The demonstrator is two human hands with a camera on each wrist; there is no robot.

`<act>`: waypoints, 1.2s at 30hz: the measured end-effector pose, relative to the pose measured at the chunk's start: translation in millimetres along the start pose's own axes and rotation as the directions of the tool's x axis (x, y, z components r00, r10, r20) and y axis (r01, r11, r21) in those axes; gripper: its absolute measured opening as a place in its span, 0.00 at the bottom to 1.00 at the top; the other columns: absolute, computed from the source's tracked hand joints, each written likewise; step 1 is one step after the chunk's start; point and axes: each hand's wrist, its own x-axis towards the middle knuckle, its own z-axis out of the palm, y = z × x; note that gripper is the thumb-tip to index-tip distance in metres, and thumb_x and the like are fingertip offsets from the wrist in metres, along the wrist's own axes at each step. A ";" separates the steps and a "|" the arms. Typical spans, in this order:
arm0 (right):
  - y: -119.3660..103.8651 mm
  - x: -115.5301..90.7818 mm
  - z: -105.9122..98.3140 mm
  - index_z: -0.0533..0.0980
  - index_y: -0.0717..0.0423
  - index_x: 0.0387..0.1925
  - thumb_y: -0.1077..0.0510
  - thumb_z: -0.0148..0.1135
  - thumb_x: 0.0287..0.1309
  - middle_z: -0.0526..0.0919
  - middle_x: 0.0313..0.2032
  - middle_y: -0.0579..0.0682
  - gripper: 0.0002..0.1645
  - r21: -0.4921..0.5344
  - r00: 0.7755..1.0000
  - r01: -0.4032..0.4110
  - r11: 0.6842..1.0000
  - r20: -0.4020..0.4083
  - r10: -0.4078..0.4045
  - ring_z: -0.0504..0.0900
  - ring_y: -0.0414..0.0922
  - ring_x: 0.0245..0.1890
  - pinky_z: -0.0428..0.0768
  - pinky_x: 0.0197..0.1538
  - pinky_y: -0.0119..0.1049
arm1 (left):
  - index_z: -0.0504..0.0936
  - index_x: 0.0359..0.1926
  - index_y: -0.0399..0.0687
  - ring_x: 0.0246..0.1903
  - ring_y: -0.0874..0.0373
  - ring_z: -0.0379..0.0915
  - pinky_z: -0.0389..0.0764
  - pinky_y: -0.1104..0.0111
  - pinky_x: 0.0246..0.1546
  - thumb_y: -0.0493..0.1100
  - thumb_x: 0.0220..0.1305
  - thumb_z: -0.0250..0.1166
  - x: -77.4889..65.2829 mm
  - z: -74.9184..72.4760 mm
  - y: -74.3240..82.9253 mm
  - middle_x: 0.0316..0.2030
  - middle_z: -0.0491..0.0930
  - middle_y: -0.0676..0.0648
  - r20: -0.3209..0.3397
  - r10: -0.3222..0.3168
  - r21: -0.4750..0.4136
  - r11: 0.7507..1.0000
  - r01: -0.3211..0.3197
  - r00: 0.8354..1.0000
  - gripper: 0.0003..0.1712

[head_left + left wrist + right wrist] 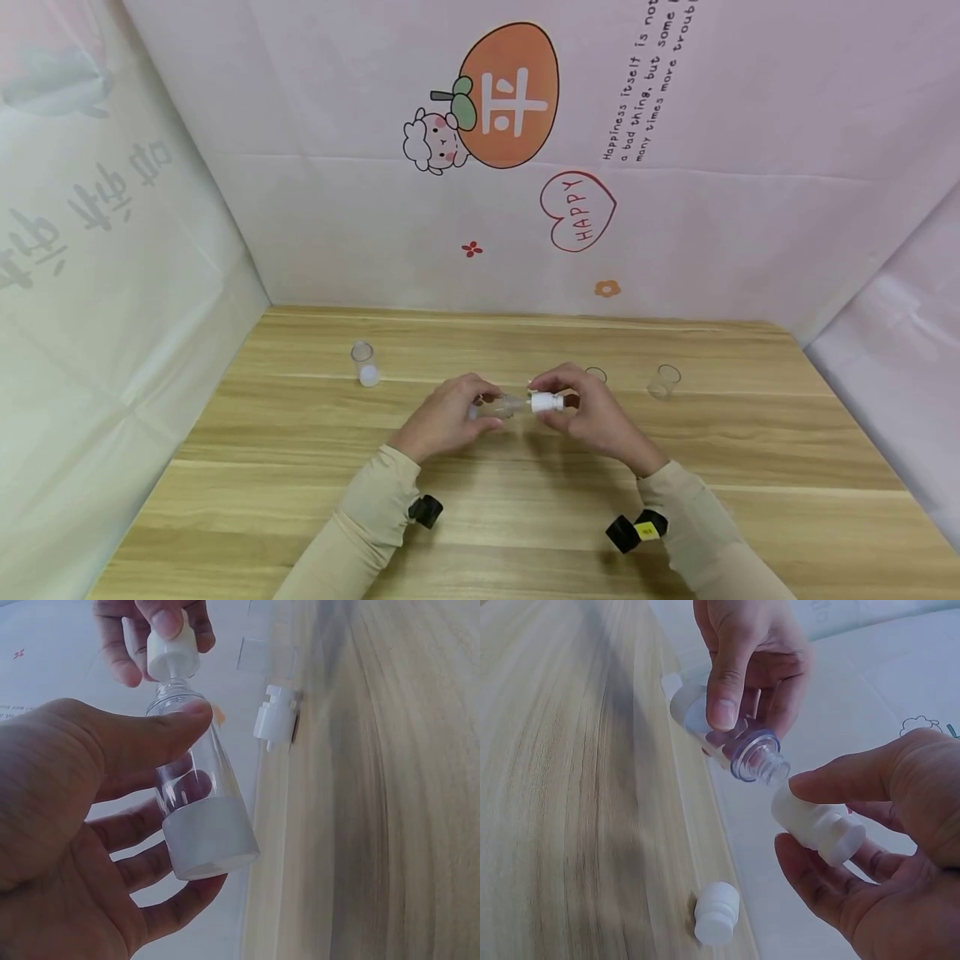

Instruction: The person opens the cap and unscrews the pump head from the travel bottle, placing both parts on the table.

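Observation:
My left hand (pixel 447 417) grips a clear bottle (pixel 199 776) with a white lower section, thumb on one side and fingers round the other. The bottle lies tilted, its threaded neck (pixel 769 766) bare and facing the right hand. Between thumb and fingers my right hand (pixel 588 414) pinches a white pump head (pixel 546 402). In the left wrist view its narrow stem end (pixel 177 673) is right at the bottle's mouth. Both hands are over the middle of the table. A second white pump head (pixel 717 913) stands on the table, hidden in the head view.
A clear container (pixel 364 363) with a white base stands at the back left of the wooden table (pixel 510 533). At the back right is a clear cap (pixel 664 382); another clear rim (pixel 596 372) shows partly behind the right hand. Printed cloth walls (pixel 360 233) enclose the table.

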 end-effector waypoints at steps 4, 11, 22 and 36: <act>0.9 -0.3 -0.8 0.81 0.64 0.48 0.74 0.73 0.53 0.80 0.46 0.56 0.19 -0.004 0.999 -0.024 1.000 -0.026 0.024 0.80 0.53 0.45 0.83 0.42 0.40 | 0.84 0.54 0.42 0.46 0.50 0.79 0.80 0.59 0.48 0.42 0.61 0.75 -1.3 -3.5 -2.2 0.48 0.83 0.46 -0.017 -0.039 -0.014 0.999 0.039 0.999 0.21; 2.4 -0.5 -0.2 0.81 0.66 0.48 0.74 0.73 0.52 0.79 0.44 0.58 0.20 -0.001 0.998 -0.055 0.998 -0.044 0.055 0.80 0.53 0.45 0.83 0.42 0.35 | 0.82 0.50 0.42 0.46 0.49 0.77 0.79 0.58 0.48 0.41 0.60 0.76 -4.7 -8.1 -8.4 0.46 0.81 0.44 -0.090 -0.062 -0.066 0.996 0.057 0.994 0.18; 5.8 3.0 11.2 0.81 0.67 0.46 0.74 0.73 0.51 0.77 0.43 0.57 0.19 -0.044 0.995 -0.082 0.996 -0.056 0.079 0.81 0.54 0.45 0.85 0.44 0.40 | 0.79 0.48 0.41 0.46 0.51 0.77 0.82 0.57 0.47 0.38 0.58 0.76 -6.6 -18.8 -17.9 0.44 0.80 0.46 -0.328 -0.182 -0.246 0.964 0.103 0.927 0.19; 11.5 13.5 39.7 0.82 0.65 0.43 0.69 0.77 0.51 0.80 0.37 0.52 0.17 -0.194 0.993 -0.109 0.975 -0.066 0.098 0.82 0.46 0.38 0.84 0.41 0.37 | 0.78 0.49 0.38 0.47 0.49 0.77 0.83 0.58 0.48 0.38 0.56 0.78 -12.1 -27.8 -26.6 0.44 0.80 0.43 -0.390 -0.277 -0.358 0.924 0.133 0.878 0.22</act>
